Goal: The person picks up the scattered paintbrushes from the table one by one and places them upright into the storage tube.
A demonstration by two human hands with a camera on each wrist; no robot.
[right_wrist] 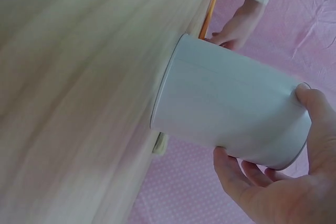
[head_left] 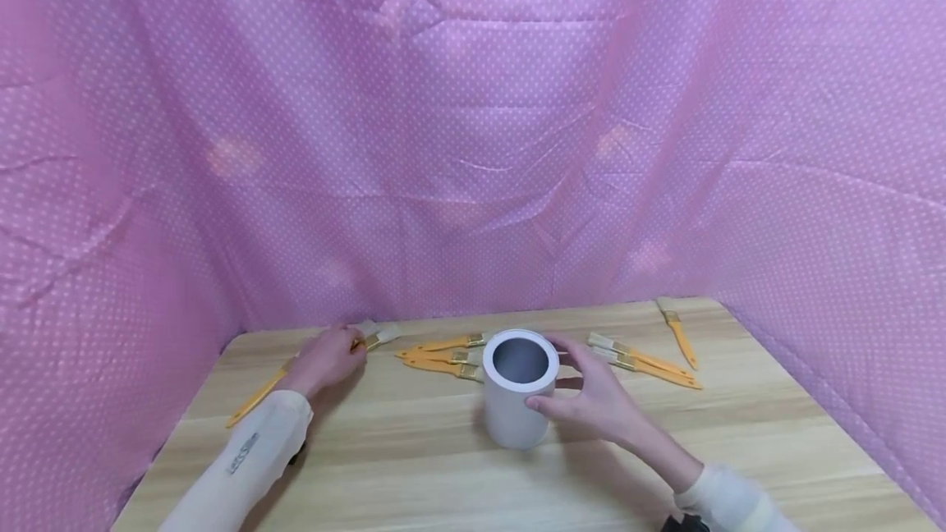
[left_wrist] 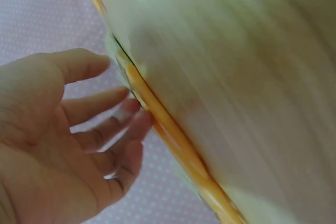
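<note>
A white cylindrical canister point(head_left: 517, 413) stands upright on the wooden table, its round top uncovered. My right hand point(head_left: 594, 401) grips it near the rim from the right, thumb on one side and fingers on the other; the right wrist view shows the same canister point(right_wrist: 231, 103) between them. At the table's left, my left hand point(head_left: 328, 360) reaches over paintbrushes with orange handles. In the left wrist view, its loosely bent fingertips are at a paintbrush handle point(left_wrist: 170, 132), with thumb and fingers apart. The hand hides part of these brushes in the head view.
Several paintbrushes point(head_left: 436, 364) lie left of the canister, partly behind it. More brushes point(head_left: 654, 368) lie to its right, and a single brush point(head_left: 680, 339) sits near the far right corner. Pink dotted cloth point(head_left: 458, 146) hangs around the wooden table point(head_left: 414, 466).
</note>
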